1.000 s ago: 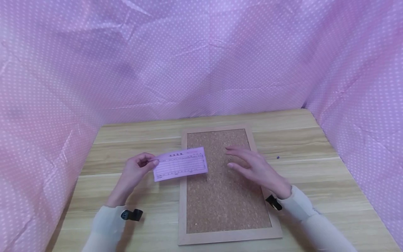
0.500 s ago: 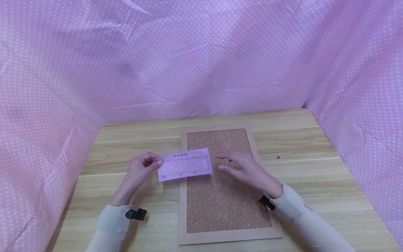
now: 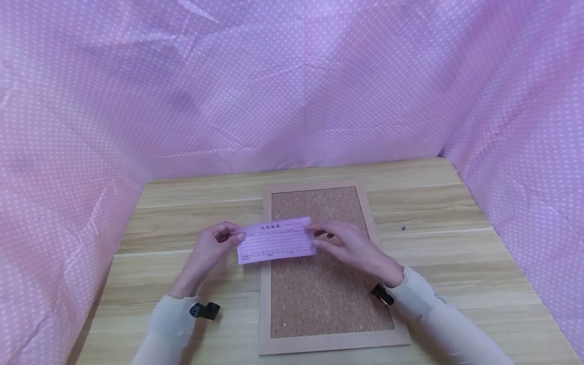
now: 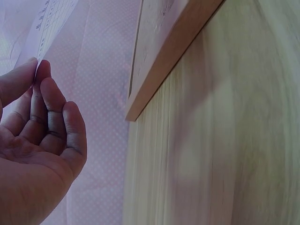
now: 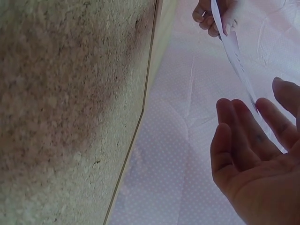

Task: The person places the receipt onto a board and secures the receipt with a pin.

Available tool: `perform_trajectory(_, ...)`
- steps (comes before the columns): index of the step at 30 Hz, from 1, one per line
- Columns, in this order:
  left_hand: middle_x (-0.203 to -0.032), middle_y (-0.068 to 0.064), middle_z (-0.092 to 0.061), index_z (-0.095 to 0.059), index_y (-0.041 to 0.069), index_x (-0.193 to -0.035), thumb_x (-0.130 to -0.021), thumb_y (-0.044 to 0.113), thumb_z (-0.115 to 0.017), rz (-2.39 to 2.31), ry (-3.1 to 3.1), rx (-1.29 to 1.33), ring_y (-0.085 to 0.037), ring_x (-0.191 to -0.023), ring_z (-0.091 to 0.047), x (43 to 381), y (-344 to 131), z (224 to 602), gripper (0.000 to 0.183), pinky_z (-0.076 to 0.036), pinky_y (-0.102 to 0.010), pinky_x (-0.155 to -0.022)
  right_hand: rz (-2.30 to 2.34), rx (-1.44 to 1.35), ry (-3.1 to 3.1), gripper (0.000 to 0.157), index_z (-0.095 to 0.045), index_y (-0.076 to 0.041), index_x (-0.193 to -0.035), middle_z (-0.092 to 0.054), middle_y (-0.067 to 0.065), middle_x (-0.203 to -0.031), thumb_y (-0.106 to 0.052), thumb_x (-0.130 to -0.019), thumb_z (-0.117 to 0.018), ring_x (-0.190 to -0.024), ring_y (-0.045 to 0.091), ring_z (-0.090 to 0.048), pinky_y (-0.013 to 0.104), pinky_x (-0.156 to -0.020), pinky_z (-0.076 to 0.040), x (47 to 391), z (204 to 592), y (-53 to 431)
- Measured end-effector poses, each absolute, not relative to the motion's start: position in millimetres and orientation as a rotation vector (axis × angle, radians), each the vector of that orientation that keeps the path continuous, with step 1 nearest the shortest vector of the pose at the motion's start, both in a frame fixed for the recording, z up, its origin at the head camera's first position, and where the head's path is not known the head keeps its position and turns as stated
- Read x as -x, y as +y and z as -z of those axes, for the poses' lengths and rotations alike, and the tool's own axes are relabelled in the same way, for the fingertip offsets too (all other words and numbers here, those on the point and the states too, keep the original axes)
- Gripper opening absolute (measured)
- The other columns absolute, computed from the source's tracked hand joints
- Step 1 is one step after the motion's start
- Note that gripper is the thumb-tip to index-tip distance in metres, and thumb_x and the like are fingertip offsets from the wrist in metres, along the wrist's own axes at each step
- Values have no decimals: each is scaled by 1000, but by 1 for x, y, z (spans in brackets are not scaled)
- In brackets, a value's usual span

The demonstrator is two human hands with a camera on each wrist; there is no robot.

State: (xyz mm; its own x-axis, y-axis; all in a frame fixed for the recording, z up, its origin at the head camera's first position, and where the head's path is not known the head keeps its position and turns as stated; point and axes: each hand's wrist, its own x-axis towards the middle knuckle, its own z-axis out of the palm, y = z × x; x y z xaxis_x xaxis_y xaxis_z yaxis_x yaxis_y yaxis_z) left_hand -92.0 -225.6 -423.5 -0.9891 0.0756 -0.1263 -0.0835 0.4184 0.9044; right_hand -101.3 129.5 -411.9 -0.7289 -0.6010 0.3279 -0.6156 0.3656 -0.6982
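Between the thumb and index finger of my left hand is the left end of a pink printed form slip. In the left wrist view this pinch shows at the edge of the paper, the other fingers loosely bent. My right hand is at the slip's right end. The right wrist view shows its thumb and fingers spread apart, the slip's edge reaching in by the index fingertip; whether it touches, I cannot tell. The slip hangs above a framed corkboard, covering part of its left side.
The corkboard lies on a wood-grain table. A small dark purple object sits to the board's right. Pink dotted cloth encloses the table's back and sides. Black wrist straps stick out at both cuffs.
My left hand has carried the slip to the right over the corkboard. My right hand has moved left until its fingers are at the slip's right end.
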Motion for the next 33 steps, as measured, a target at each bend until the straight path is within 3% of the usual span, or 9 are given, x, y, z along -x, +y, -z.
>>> perform_trajectory(9, -101, -9, -74, -70, -1, -113, -97, 16, -74, -1629, 2482, -8, -21, -92, -64, 92, -213, 425, 24, -51, -26, -79, -1326, -1039, -2580, 32, -71, -6, -126, -73, 9, -123, -8, -94, -75, -111, 26, -70, 46, -98, -55, 100, 414, 130)
perform_trajectory(24, -98, -8, -74, -71, -1, -110, -95, 13, -75, -1665, 2481, -62, -21, -87, -64, 91, -194, 427, 21, -51, -26, -76, -1415, -884, -2533, 25, -76, -5, -117, -75, 9, -117, 0, -93, -74, -102, 21, -71, 33, -81, -60, 100, 418, 140)
perform_trajectory(33, -102, -8, -75, -70, 1, -113, -95, 17, -76, -1673, 2494, -61, -21, -90, -64, 93, -181, 424, 25, -51, -28, -80, -1475, -789, -2526, 24, -77, -5, -115, -74, 6, -111, 3, -93, -74, -93, 16, -69, 32, -75, -61, 101, 420, 147)
